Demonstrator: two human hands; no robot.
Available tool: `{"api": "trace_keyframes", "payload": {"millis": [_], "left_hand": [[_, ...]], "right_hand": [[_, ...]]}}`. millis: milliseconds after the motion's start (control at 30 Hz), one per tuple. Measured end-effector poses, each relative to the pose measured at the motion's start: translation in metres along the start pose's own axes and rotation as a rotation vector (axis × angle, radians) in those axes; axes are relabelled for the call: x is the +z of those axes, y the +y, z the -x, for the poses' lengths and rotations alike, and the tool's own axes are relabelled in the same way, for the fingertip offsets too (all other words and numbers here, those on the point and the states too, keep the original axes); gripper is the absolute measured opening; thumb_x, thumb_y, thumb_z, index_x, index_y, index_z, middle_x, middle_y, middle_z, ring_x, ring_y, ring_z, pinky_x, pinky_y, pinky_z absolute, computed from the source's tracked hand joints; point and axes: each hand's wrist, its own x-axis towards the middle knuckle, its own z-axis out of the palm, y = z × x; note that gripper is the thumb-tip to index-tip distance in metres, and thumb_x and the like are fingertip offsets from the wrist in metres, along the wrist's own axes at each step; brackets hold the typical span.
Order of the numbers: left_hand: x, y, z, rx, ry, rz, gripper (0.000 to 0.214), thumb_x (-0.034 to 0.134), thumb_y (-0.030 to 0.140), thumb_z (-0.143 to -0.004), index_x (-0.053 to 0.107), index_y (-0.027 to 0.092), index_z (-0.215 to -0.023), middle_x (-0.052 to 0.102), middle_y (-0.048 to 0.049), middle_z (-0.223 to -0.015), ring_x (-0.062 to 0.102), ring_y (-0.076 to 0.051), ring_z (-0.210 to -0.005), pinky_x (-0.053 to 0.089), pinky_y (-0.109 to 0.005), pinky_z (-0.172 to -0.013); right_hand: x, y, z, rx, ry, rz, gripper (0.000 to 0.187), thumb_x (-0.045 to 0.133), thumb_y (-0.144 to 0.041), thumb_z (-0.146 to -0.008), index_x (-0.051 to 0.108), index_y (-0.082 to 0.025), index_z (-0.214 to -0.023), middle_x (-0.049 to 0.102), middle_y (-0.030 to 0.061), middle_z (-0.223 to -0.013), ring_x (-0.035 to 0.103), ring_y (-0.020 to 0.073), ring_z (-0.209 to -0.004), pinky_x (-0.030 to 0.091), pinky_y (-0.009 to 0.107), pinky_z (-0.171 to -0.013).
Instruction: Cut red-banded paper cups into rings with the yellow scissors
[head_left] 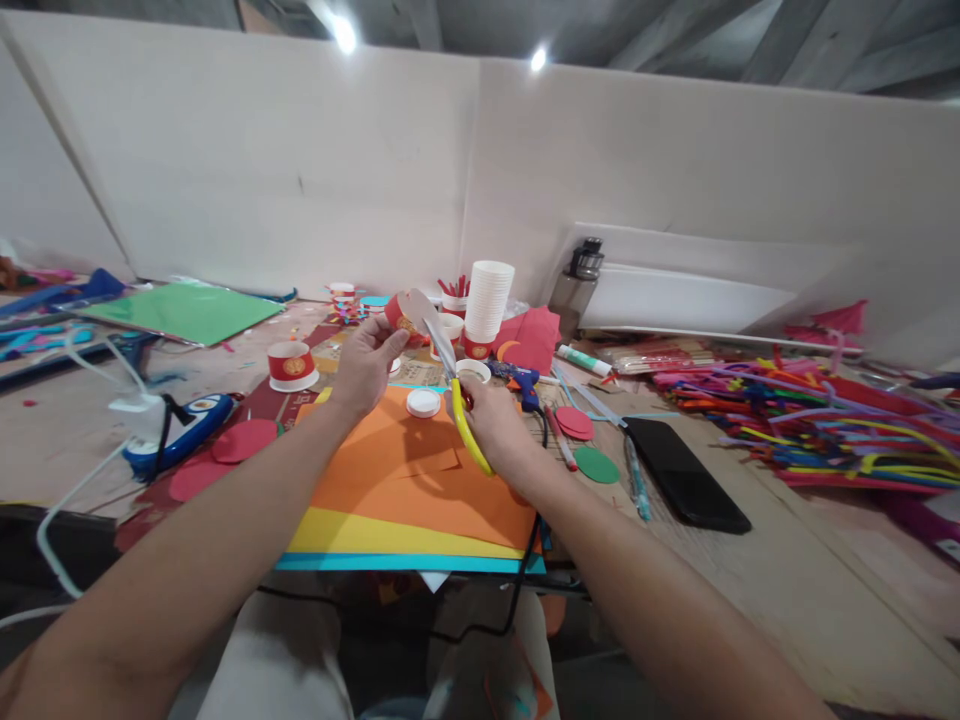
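Note:
My left hand (pixel 367 368) pinches a red paper cup (pixel 399 312) with a gold print, held up above the table. Scissors with yellow handles (pixel 472 445) are gripped in my right hand (pixel 491 425), their blades pointing up and away beside the cup. Whether the blades touch it I cannot tell. Below both hands lies a stack of orange paper (pixel 375 465), with yellow and blue sheets under it. A small white round piece (pixel 424 403) rests on the orange sheet. Left of my left hand, another red cup (pixel 292 367) stands upside down.
A tall stack of white cups (pixel 491 300) stands behind my right hand, near a blue glue gun (pixel 521 380). To the right are a black phone (pixel 686 475) and a heap of coloured pipe cleaners (pixel 840 430). A power strip (pixel 184 435) and red paper circles (pixel 245 440) lie left.

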Motion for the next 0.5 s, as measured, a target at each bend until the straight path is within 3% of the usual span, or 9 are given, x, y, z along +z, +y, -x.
{"api": "trace_keyframes", "payload": {"millis": [100, 300, 500], "left_hand": [[0.0012, 0.0019, -0.0007, 0.039, 0.025, -0.026, 0.034, 0.083, 0.037, -0.065, 0.062, 0.019, -0.085, 0.070, -0.0015, -0.083, 0.067, -0.013, -0.077, 0.055, -0.029, -0.079], [-0.0044, -0.0001, -0.0016, 0.090, -0.023, -0.309, 0.034, 0.083, 0.033, -0.064, 0.067, 0.017, -0.089, 0.072, -0.0053, -0.091, 0.068, -0.017, -0.088, 0.053, -0.032, -0.087], [-0.0064, 0.0029, 0.0009, 0.081, -0.020, -0.416, 0.025, 0.076, 0.036, -0.071, 0.070, 0.018, -0.087, 0.074, -0.0045, -0.086, 0.068, -0.019, -0.084, 0.053, -0.034, -0.085]], "right_hand": [[-0.0009, -0.0013, 0.0000, 0.017, -0.024, 0.016, 0.027, 0.050, -0.025, -0.089, 0.070, -0.016, -0.105, 0.072, 0.0095, -0.087, 0.061, 0.0162, -0.071, 0.033, 0.023, -0.057], [-0.0005, -0.0036, 0.0007, -0.027, -0.030, -0.048, 0.020, 0.052, -0.021, -0.088, 0.069, -0.016, -0.096, 0.072, 0.0089, -0.087, 0.064, 0.0159, -0.076, 0.037, 0.022, -0.063], [-0.0026, -0.0038, 0.0067, -0.020, -0.025, -0.047, 0.026, 0.053, -0.025, -0.089, 0.065, -0.018, -0.110, 0.073, 0.0079, -0.089, 0.063, 0.0177, -0.076, 0.036, 0.023, -0.061]]}}
